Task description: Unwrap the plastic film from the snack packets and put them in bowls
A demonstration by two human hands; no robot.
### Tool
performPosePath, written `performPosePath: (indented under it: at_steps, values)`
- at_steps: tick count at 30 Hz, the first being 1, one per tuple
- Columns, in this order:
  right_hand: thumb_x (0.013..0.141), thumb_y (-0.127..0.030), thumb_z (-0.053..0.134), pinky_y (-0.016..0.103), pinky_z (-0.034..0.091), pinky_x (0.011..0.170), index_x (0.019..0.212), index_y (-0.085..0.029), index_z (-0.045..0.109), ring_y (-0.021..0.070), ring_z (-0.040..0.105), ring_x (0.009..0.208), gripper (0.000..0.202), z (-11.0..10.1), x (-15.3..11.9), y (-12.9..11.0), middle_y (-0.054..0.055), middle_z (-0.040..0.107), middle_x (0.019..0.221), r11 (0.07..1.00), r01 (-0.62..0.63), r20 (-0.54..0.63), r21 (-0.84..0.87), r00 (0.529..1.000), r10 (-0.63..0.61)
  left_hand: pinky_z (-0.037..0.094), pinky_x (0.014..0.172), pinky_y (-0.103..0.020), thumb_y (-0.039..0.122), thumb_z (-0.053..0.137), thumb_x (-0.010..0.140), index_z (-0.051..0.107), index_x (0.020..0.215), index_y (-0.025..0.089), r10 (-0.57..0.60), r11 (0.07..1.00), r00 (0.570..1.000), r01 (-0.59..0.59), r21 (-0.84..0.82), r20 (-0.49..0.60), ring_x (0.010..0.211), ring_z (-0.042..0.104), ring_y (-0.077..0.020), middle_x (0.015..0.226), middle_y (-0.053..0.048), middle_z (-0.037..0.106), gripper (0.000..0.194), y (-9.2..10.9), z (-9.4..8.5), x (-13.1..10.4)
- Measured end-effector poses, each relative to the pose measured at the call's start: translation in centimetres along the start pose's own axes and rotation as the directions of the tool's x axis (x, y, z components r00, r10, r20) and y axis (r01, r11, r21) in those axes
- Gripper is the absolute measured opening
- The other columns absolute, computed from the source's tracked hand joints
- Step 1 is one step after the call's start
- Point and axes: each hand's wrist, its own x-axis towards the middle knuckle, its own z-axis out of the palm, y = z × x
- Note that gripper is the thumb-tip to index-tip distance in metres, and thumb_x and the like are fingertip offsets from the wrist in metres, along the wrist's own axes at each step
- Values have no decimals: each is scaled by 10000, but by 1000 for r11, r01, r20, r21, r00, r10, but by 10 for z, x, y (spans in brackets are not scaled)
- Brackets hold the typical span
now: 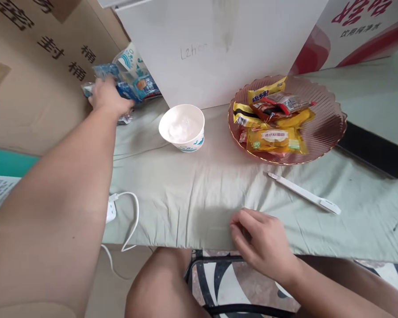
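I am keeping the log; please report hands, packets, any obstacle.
Left hand at blue packets. Right hand curled, nothing visible held. Paper cup nearby, not blocking.

I see the person's bare left arm [63,190] stretched far forward, left hand [109,96] back-upward; the bare right hand [263,240] curls in a loose fist, thumb inward.

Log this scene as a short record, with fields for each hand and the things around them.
Left grip: left hand at the shiny blue plastic packets; whether it holds one is unclear
Right grip: right hand loosely curled, nothing visibly held
Surface: pale green wrinkled cloth
Centre: round white paper cup with blue print
Right of cup: translucent pink ribbed bowl of wrapped, mostly yellow snacks
Nearer than bowl: slim white cutter-like tool
Beside bowl: black rectangular phone-like slab
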Motion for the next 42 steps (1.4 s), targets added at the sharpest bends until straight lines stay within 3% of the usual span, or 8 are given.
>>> performPosePath:
  at_steps: [10,16,20,25,31,36,39,42]
  values:
    - [901,-229,477,292,412,601,812,-234,540,173,598,622,109,-13,-12,4,21,642,711,984,-90,61,156,995,81,424,1082,-365,261,919,648,558,992,173,-76,895,972,-33,-446,-224,1060,499,-161,1111,-4,554,507,20,-28,-86]
    - [911,-304,507,433,459,849,903,-219,597,298,642,906,125,-52,-10,39,124,718,924,994,-105,-264,34,958,110,502,806,-281,308,868,626,522,970,268,-404,144,912,144,-979,75,881,601,-119,944,65,645,490,32,-35,-207]
    - [885,-288,548,530,431,917,1117,-167,667,387,592,1073,287,-70,-13,70,206,693,1153,910,-360,-407,-206,877,255,546,757,-278,334,798,635,589,830,252,-143,-120,960,224,-967,240,846,653,-150,834,18,670,297,47,-18,-290]
    - [938,-288,487,543,418,960,1074,-190,698,406,536,1238,269,-74,-18,78,180,665,1310,822,-436,-263,-366,896,358,542,624,-288,367,748,579,660,905,218,135,-387,843,528,-756,520,772,670,-193,938,-63,730,369,90,18,-337]
    - [923,-317,482,411,441,786,980,-224,594,264,612,874,156,-72,-17,56,86,690,903,939,-334,-224,78,912,343,551,662,-304,466,817,583,657,1172,250,391,-321,746,659,-680,539,771,679,-191,1041,-63,737,648,107,35,-335]
    - [879,-400,521,283,350,568,1002,-254,526,131,414,564,191,-55,-10,41,-55,433,663,557,-278,4,783,897,442,539,717,-280,267,886,521,575,1265,311,494,-102,723,600,-794,483,840,676,-181,1036,-5,694,808,102,48,-334]
    - [831,-559,595,271,316,520,1053,-253,532,118,371,540,383,-48,-6,34,-66,423,663,470,-317,88,824,891,446,532,772,-262,267,943,528,556,1247,300,540,14,725,501,-865,429,918,662,-173,1116,-16,675,817,105,56,-340]
    - [734,-473,710,284,392,586,1009,-242,531,133,478,623,401,-49,-6,29,-50,538,723,608,-373,103,701,897,431,520,765,-254,305,932,614,529,1266,302,492,51,777,426,-903,394,919,650,-161,1140,-20,655,766,110,61,-346]
